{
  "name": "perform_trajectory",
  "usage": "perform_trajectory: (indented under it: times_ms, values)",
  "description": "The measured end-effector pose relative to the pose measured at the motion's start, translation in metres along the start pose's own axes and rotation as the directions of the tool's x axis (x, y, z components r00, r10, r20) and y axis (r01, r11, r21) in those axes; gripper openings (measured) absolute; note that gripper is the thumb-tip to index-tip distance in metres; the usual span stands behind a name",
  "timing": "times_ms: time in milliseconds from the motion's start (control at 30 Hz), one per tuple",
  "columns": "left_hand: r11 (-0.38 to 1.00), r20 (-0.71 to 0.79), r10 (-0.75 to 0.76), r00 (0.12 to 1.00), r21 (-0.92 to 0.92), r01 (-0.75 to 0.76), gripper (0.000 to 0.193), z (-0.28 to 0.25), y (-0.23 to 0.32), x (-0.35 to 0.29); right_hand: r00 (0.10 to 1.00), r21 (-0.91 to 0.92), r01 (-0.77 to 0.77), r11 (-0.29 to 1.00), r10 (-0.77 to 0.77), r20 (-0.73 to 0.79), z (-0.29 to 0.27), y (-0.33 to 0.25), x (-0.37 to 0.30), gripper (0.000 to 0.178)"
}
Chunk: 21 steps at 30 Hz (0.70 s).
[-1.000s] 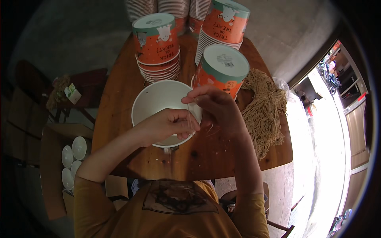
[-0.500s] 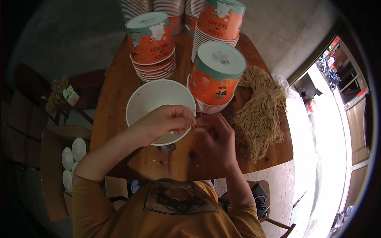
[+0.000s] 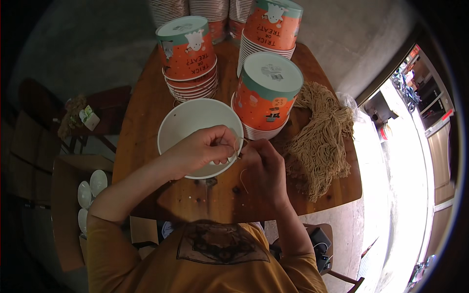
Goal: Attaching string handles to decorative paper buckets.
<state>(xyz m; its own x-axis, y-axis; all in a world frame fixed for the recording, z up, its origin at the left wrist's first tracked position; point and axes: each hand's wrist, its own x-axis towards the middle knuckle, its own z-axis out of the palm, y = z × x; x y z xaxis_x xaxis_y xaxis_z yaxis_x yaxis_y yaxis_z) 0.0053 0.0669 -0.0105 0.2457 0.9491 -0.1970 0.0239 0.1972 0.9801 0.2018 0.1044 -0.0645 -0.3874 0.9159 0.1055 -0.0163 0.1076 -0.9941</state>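
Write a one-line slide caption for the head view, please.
Left hand and right hand hold thin cord at the rim of an open bucket.

Brown wooden table (image 3: 195,205) with rounded edge. On it: white-lined round bucket (image 3: 178,129), mouth up, beneath left hand (image 3: 207,149); inverted orange-and-green bucket stack (image 3: 188,56) beyond that hand; similar pair (image 3: 268,100) beyond right hand (image 3: 266,163); tan stringy cord bundle (image 3: 322,141) to its right.
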Motion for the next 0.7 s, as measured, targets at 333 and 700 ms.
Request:
perform_trajectory:
  times_ms: [333,700]
  values:
    - [0.999,-0.026,0.041,0.999,0.025,-0.041,0.008,0.005,0.007,-0.002,0.980,-0.140,0.198,0.970,-0.193,0.050,-0.002,-0.010,0.003,0.010]
    - [1.000,-0.021,0.007,1.000,-0.001,-0.007,0.013,0.008,0.003,0.001,0.880,-0.243,0.473,0.847,-0.436,0.190,-0.013,-0.039,0.009,0.018]
